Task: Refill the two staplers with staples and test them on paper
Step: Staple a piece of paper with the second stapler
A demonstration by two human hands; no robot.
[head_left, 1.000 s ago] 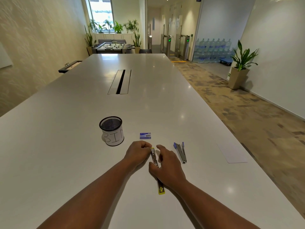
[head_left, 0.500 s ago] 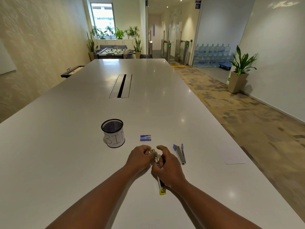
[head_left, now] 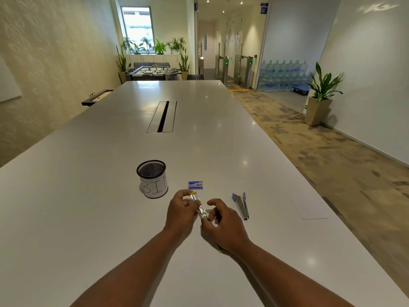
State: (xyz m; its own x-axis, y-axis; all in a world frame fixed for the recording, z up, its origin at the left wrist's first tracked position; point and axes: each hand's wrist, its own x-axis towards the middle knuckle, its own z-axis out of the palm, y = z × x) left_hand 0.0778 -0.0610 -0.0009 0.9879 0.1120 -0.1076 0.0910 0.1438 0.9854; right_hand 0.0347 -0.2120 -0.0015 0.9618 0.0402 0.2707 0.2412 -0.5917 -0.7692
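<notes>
Both hands have lifted the yellow stapler since the earlier frames, where it was lying flat on the table; now its far end with the yellow tip points up toward the staple box. The left hand grips the upper part of this stapler, with the fingers curled around it. The right hand holds the lower part, fingers bent around it and the thumb raised above the metal. A small piece of yellow shows under the right wrist, so the stapler is opened out, but I cannot tell how far.

The staple box, small and blue and white, lies flat just above the hands, at the centre of the frame. The blue stapler lies opened on the table to the right of the hands, apart from them. The sheet of paper lies further right, near the table edge. The mesh cup with "BIN" written on its label stands upright to the upper left of the hands. A cable slot is in the middle of the table, higher in the frame.
</notes>
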